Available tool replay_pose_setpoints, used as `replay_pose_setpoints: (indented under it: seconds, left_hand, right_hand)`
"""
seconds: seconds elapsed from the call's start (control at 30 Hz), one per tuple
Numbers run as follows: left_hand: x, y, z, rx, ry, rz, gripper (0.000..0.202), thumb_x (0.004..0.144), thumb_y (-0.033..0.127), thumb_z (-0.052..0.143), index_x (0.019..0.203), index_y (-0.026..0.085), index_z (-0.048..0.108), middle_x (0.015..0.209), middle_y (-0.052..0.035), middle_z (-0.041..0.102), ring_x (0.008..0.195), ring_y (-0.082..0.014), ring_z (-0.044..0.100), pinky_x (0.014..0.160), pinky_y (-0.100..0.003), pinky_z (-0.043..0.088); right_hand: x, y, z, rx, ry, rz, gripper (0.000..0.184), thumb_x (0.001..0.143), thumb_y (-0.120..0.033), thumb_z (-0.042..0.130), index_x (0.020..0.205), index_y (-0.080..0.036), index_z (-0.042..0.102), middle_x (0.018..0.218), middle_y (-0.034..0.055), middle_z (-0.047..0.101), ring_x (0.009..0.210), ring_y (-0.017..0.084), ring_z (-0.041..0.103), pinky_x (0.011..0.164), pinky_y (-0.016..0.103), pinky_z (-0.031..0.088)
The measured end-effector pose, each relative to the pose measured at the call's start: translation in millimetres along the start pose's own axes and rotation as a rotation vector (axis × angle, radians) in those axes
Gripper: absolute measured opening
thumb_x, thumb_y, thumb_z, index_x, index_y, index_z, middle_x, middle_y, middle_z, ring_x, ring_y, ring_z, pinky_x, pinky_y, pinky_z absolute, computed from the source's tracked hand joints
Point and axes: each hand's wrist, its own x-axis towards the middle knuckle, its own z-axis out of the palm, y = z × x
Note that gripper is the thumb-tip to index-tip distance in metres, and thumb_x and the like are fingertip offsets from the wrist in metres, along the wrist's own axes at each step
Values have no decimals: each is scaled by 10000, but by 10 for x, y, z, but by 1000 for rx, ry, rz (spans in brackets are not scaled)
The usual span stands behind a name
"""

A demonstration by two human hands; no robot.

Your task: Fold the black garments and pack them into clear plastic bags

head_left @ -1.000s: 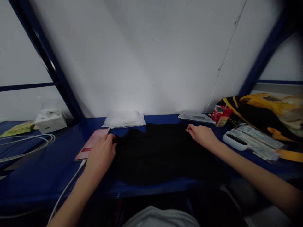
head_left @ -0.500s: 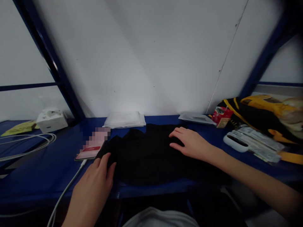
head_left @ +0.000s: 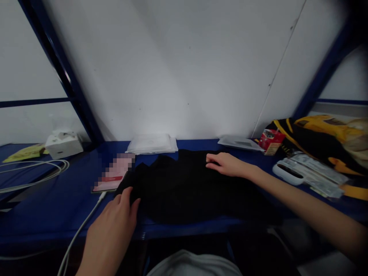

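A black cloth lies spread over the blue tabletop in front of me, its edges uneven; it is too dark to tell what kind of item it is. At its left end rests my left hand, fingers bent over the cloth's edge and thumb held apart. On the cloth's upper right part, my right hand has its fingers curled in and closed on the fabric. Just beyond my left hand lies a phone, its screen blurred out, with a white cable plugged into its near end.
Flat white packets and a clear plastic packet lie along the back wall. To the right are a red box, a white oval case, plastic-wrapped items and a black-and-yellow bag. A white box and coiled cable stand left.
My right hand's fingers, spread on the cloth before, have curled inward, and the hand sits slightly farther back. My left hand has hardly moved.
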Motion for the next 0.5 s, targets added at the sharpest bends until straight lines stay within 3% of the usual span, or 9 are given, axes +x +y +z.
replay_pose_setpoints:
  seconds: [0.23, 0.33, 0.5]
  left_hand:
    - [-61, -26, -45, 9, 70, -4, 453, 858, 302, 243, 1238, 89, 368, 948, -135, 618, 850, -262, 592, 653, -329, 450]
    - [-121, -20, -45, 2, 21, 29, 500, 834, 237, 243, 1312, 112, 321, 897, -119, 637, 828, -257, 597, 663, -342, 463]
    - [-222, 37, -18, 10, -22, 130, 612, 735, 75, 237, 1344, 98, 294, 1086, -144, 598, 1016, -260, 549, 777, -359, 465]
  right_hand:
    - [11, 32, 192, -10, 66, 6, 184, 835, -373, 427, 814, -205, 498, 746, 22, 598, 646, 141, 530, 580, 245, 334]
    - [-8, 29, 198, 32, 116, 19, 161, 818, -359, 454, 830, -202, 491, 822, 28, 599, 695, 142, 531, 601, 244, 352]
    - [-10, 34, 192, 78, 119, 39, 161, 811, -356, 458, 840, -202, 498, 836, 29, 599, 711, 144, 531, 625, 253, 369]
